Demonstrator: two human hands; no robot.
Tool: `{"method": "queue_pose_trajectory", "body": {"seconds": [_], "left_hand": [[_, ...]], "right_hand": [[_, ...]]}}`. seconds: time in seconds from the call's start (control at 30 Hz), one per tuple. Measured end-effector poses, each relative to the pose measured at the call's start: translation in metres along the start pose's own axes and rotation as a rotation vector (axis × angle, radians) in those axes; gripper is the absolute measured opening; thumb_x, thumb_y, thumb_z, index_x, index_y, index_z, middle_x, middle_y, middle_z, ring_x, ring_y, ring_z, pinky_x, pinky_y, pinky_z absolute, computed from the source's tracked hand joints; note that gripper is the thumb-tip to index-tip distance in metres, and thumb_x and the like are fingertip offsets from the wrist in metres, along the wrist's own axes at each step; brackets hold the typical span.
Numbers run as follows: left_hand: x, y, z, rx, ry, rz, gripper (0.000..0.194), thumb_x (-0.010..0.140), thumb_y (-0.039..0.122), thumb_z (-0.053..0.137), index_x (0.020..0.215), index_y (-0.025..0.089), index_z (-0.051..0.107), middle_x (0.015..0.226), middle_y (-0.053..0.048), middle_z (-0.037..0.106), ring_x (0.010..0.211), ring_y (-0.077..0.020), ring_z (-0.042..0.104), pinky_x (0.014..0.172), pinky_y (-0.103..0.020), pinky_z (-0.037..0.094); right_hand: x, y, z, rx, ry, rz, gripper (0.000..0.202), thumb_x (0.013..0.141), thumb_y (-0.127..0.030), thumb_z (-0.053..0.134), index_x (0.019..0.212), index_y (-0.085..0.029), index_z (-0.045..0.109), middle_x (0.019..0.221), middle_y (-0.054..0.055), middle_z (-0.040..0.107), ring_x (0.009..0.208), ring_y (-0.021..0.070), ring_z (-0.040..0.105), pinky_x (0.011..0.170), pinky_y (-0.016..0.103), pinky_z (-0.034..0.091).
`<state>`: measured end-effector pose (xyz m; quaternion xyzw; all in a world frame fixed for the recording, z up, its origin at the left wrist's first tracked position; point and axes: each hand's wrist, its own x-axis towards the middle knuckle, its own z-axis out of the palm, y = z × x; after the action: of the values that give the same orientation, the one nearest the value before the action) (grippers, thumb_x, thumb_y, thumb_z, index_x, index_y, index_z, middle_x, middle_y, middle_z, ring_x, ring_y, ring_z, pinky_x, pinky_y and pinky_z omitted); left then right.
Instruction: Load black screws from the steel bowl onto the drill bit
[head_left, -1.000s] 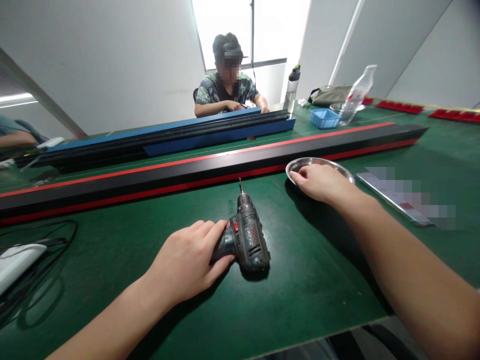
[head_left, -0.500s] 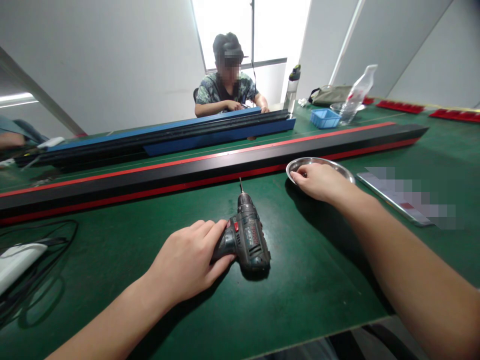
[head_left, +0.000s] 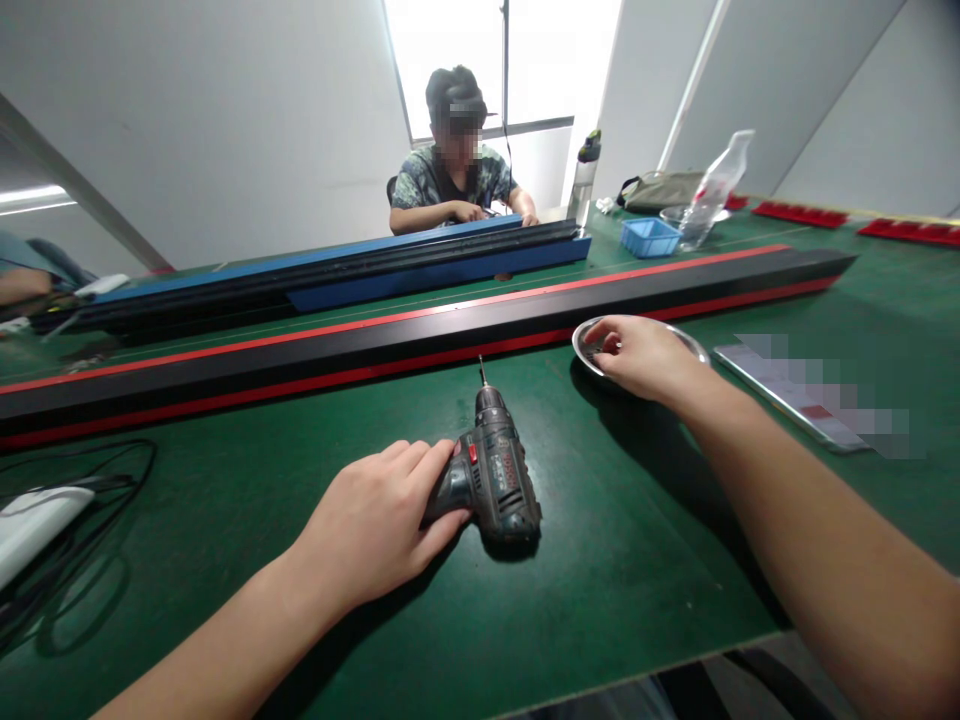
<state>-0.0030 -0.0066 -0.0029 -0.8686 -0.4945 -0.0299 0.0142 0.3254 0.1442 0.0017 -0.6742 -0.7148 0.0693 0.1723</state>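
Observation:
My left hand is wrapped round the handle of a dark cordless drill, which lies on its side on the green table. The drill's bit points away from me, just short of a long black bar with red edges. Over a round metal dish, my right hand reaches in with thumb and fingers curled together. Small dark bits show near its fingertips; whether they are gripped is too small to tell.
Blue and black bars lie behind the long bar. A person sits across the table. A blue tray and plastic bottle stand back right. A flat pixelated object lies right; cables and a white box lie left.
My right hand has shifted slightly within the dish, its index finger now more arched and the thumb moved a little. My left hand and the drill have stayed in place.

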Motion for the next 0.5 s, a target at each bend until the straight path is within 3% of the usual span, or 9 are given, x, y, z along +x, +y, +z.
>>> {"method": "queue_pose_trajectory", "body": {"seconds": [0.5], "left_hand": [[0.0007,0.001,-0.0001,-0.006,0.004,0.007,0.044,0.1,0.044,0.055,0.137,0.02,0.054,0.113,-0.009,0.069,0.099,-0.0287,0.065,0.084,-0.043,0.054]], "right_hand": [[-0.0077,-0.0096,-0.0062,-0.08,0.083,0.026,0.021,0.085,-0.032,0.068,0.1,-0.025,0.08,0.1,0.006,0.081,0.092,0.027,0.074,0.082,0.034,0.053]]}}
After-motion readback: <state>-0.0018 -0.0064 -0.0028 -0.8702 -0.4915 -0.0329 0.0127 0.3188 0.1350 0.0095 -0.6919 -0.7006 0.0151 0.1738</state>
